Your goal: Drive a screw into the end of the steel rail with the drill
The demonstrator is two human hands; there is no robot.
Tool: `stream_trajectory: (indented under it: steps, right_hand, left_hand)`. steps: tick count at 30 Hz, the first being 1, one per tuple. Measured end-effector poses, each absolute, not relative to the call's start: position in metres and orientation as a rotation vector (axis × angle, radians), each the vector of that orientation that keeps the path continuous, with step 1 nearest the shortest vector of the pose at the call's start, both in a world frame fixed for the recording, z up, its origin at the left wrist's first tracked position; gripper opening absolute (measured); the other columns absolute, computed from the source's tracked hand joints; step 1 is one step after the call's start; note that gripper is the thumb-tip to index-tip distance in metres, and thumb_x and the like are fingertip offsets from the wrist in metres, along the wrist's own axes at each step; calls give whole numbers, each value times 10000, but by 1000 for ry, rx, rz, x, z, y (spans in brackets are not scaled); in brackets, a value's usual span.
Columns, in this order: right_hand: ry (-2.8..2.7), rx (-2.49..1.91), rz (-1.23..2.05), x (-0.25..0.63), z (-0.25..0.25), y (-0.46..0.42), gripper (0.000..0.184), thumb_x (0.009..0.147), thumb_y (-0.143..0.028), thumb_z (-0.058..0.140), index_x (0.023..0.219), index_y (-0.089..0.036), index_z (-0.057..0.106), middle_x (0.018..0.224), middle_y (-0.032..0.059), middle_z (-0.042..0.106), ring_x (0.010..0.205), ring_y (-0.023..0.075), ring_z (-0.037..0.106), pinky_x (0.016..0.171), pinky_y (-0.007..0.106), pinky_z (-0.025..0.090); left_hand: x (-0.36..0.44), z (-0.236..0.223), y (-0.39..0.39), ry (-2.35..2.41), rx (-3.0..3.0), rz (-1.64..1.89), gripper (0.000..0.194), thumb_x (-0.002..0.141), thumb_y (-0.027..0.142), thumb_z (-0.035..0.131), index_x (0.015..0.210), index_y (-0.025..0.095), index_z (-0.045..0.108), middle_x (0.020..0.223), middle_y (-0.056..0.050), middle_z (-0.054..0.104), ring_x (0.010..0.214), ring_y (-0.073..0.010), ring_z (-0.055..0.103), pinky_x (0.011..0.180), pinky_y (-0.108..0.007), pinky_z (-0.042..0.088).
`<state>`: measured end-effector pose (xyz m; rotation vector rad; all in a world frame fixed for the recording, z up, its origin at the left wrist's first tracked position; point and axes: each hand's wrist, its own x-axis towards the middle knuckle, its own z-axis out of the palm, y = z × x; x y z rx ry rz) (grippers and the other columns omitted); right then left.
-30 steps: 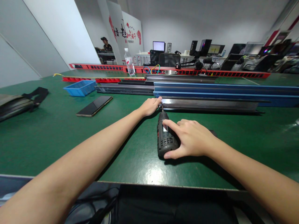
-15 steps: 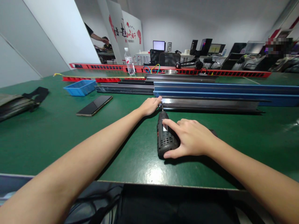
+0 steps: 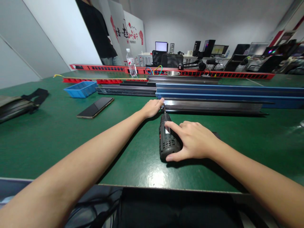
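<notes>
A black cordless drill (image 3: pixel 168 141) lies on its side on the green tabletop, its bit pointing away from me. My right hand (image 3: pixel 193 139) is wrapped round it from the right, with the grip mostly hidden beneath. The bit's tip meets the left end of a dark metal profile (image 3: pixel 213 106), where small details are too tiny to make out. My left hand (image 3: pixel 153 107) is closed on that same end, fingers pressed over its edge. Just behind, a long blue profile (image 3: pixel 228 91) lies parallel to the dark one.
To the left are a smartphone (image 3: pixel 95 108), a blue plastic bin (image 3: pixel 81 89) and a fabric bag (image 3: pixel 16 106). Further back stand a water bottle (image 3: pixel 131 63), a metal dish (image 3: pixel 172 73) and long red strips (image 3: pixel 106 68). A person (image 3: pixel 97 30) stands beyond the table.
Both hands and the drill hold practically the same position. In the background, a person in black has come into view at the upper left.
</notes>
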<state>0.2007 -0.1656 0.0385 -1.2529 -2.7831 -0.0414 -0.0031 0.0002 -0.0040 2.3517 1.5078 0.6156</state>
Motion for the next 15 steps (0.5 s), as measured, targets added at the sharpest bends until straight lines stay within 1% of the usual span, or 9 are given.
stream_trajectory:
  steps: [8, 15]
  right_hand:
    - [-2779, -1256, -33, 201, 40, -166, 1007, 710, -917, 515, 1425, -209, 470, 894, 138, 710, 816, 354, 685, 728, 418, 477]
    - [-2778, -1247, -16, 201, 39, -165, 1001, 706, -923, 509, 1416, -218, 469, 916, 145, 714, 841, 371, 689, 738, 441, 490]
  left_hand:
    - [-4, -5, 1, 1468, 2334, 658, 649, 1026, 540, 193, 620, 170, 539, 681, -76, 620, 703, -190, 569, 724, -281, 398]
    - [-3, -3, 0, 1482, 2349, 618, 643, 1021, 539, 168, 612, 176, 508, 671, -74, 591, 681, -189, 544, 688, -279, 363]
